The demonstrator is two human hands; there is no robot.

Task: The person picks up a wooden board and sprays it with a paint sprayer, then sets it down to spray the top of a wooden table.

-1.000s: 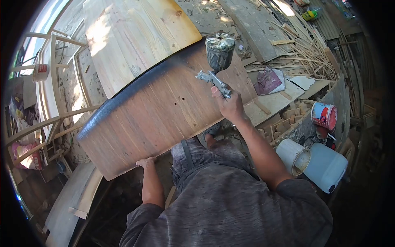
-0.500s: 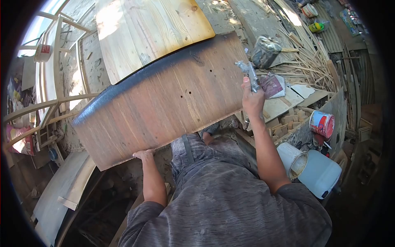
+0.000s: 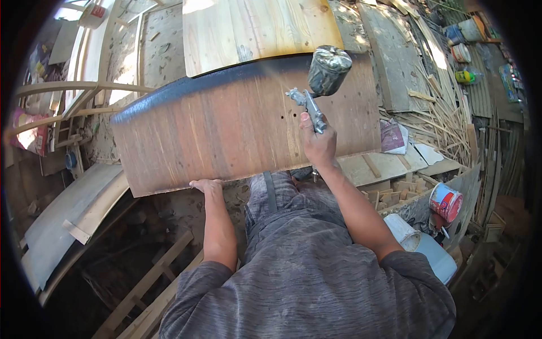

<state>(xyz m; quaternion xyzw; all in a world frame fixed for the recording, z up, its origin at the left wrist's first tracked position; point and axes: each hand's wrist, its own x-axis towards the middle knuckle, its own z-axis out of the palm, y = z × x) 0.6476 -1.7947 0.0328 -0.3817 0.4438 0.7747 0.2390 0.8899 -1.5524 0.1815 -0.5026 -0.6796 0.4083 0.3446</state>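
A brown wooden board (image 3: 214, 135) slants across the view, its curved far edge coated black. My left hand (image 3: 208, 185) grips the board's near edge, thumb on the top face and the other fingers hidden beneath. In my right hand (image 3: 320, 146) is a metal spray gun (image 3: 309, 107), closed in the fingers and held over the board's right half. A paint-smeared cup (image 3: 329, 70) sits on the gun, and the nozzle points toward the black edge. A faint mist shows ahead of the nozzle. Behind lies a pale pine panel (image 3: 254, 34) with a yellowish right edge.
Thin wood strips (image 3: 446, 124) are heaped at the right, near small wood blocks (image 3: 395, 195). A red and blue paint bucket (image 3: 446, 201), a white bucket (image 3: 403, 231) and a bluish jug (image 3: 437, 257) stand at lower right. Wooden frames (image 3: 84, 87) are on the left.
My right hand has moved the spray gun left, from the board's right edge to over its surface. The board appears less tilted and shifted right, as the view has turned.
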